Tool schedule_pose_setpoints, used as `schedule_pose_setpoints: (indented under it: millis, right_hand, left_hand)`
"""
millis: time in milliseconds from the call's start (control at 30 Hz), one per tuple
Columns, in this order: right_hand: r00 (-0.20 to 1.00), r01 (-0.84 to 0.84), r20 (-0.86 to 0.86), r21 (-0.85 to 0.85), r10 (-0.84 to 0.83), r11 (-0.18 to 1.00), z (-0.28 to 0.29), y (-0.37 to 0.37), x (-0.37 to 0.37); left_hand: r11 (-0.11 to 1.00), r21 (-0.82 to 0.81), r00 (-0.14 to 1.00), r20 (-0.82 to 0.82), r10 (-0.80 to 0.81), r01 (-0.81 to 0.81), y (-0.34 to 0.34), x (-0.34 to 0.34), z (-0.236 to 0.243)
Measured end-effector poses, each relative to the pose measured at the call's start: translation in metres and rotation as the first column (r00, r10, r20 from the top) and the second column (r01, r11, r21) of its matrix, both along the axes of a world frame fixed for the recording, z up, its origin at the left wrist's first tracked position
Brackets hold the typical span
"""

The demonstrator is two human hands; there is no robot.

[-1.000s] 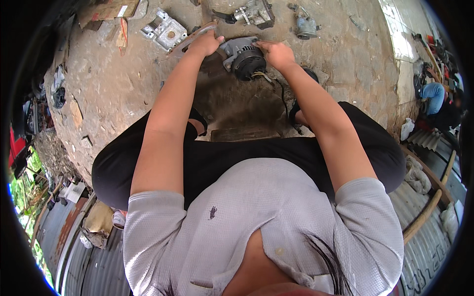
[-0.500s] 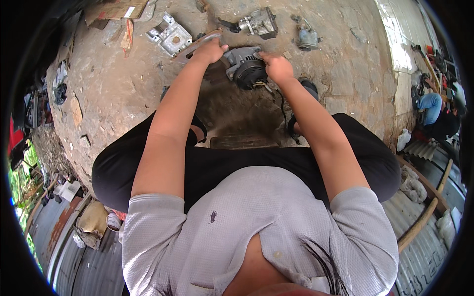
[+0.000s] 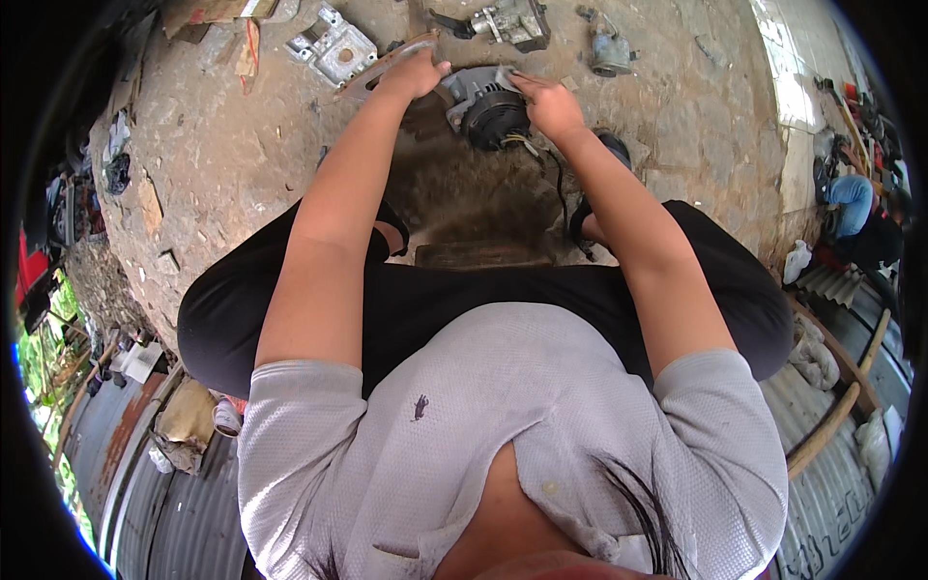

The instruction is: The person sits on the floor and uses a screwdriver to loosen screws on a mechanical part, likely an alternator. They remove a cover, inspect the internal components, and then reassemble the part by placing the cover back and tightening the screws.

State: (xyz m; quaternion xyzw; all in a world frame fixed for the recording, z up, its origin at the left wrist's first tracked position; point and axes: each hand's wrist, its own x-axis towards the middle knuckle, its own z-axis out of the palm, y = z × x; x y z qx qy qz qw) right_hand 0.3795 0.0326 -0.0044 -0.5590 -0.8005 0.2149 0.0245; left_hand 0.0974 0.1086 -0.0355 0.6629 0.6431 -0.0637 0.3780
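1. Here's the grey-and-black motor [image 3: 495, 114], wires [image 3: 522, 143] trailing, down on the floor [image 3: 242, 184] between both hands.
2. Left hand [image 3: 414, 73] is on a flat plate [image 3: 423, 42]; whether its fingers grip, I can't tell.
3. Right hand [image 3: 556, 108] touches the motor's far-right edge, index outstretched; grip unclear.

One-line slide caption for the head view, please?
Left hand on a long flat piece, right hand at a black-and-grey machine part, other metal parts lying on the ground.
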Motion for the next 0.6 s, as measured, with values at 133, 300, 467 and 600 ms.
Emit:
schedule_pose_setpoints:
  millis: [133, 300, 467, 600]
  right_hand:
    - [0.992, -0.096, -0.072, 0.098, 0.103, 0.991, -0.004, -0.010, -0.002]
    - [0.977, -0.147, -0.123, 0.214, 0.176, 0.966, -0.005, -0.009, 0.003]
    - [0.993, 0.120, -0.008, -0.061, -0.120, 0.991, 0.004, 0.006, -0.005]
    - [0.976, -0.165, -0.115, 0.170, 0.186, 0.971, -0.007, -0.006, -0.005]
  left_hand:
    - [0.999, 0.049, 0.999, -0.034, 0.021, -0.019, -0.007, 0.001, -0.007]
    - [0.999, 0.041, 0.999, -0.048, 0.015, -0.013, -0.006, 0.002, -0.003]
    - [1.000, 0.007, 1.000, -0.026, 0.011, -0.011, -0.001, -0.003, -0.001]
    - [1.000, 0.000, 0.999, -0.030, 0.023, -0.023, -0.001, 0.000, -0.002]
